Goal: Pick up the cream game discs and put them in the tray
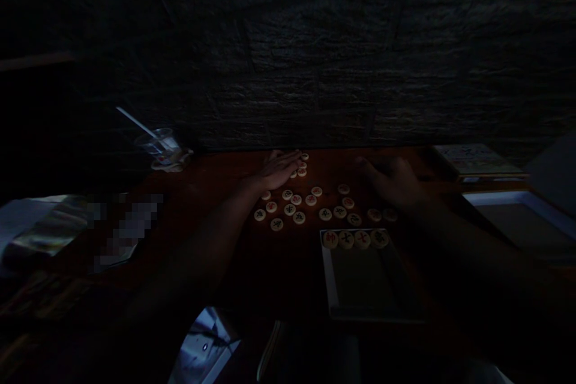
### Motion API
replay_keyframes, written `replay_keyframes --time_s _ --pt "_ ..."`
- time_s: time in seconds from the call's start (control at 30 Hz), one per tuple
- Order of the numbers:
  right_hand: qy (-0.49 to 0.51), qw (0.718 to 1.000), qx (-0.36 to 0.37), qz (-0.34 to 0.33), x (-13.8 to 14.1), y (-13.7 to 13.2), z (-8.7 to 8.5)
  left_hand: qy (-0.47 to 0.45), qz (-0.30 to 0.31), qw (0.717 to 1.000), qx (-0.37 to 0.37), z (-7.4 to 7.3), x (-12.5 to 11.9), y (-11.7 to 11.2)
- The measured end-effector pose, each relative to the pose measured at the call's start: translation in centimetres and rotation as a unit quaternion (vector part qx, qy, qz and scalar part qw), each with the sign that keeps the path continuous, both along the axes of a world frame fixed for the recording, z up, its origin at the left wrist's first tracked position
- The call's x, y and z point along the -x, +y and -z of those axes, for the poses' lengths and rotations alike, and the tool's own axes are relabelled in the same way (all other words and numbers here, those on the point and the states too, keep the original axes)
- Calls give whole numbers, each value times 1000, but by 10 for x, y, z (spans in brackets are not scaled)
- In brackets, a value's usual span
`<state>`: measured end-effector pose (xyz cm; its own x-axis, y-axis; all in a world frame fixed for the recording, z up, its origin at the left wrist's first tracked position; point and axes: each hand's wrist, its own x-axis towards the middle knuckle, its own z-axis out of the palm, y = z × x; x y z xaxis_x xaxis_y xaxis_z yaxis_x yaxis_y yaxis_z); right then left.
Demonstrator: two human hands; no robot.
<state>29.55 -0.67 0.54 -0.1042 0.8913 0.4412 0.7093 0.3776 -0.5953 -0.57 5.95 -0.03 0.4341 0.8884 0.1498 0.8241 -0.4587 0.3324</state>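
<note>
The scene is very dark. Several round wooden chess discs with red or dark characters lie scattered on a reddish-brown table. My left hand lies flat, fingers stretched out, over the far discs. My right hand rests on the table beside the discs on the right, its fingers curled and in shadow. A shallow rectangular box sits near me, with a row of discs lined up along its far edge.
A clear plastic cup with a straw stands at the far left of the table. A flat box lid and a printed box lie at the right. A dark stone wall rises behind the table. Papers lie at the left.
</note>
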Motion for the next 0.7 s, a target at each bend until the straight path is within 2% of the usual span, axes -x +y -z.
replay_keyframes --time_s 0.2,0.53,0.63,0.7 --pt "-5 1000 19 5 0 0 -1 5 5 998 -67 -6 11 4" --pt "-3 999 34 -22 1 -1 -1 -17 -15 998 -59 -4 35 9" --pt "-7 999 37 -16 2 -1 -2 -76 -42 992 -87 -3 33 5" --pt "-9 999 33 -15 2 -2 -4 -180 -71 978 -77 -4 26 -1"
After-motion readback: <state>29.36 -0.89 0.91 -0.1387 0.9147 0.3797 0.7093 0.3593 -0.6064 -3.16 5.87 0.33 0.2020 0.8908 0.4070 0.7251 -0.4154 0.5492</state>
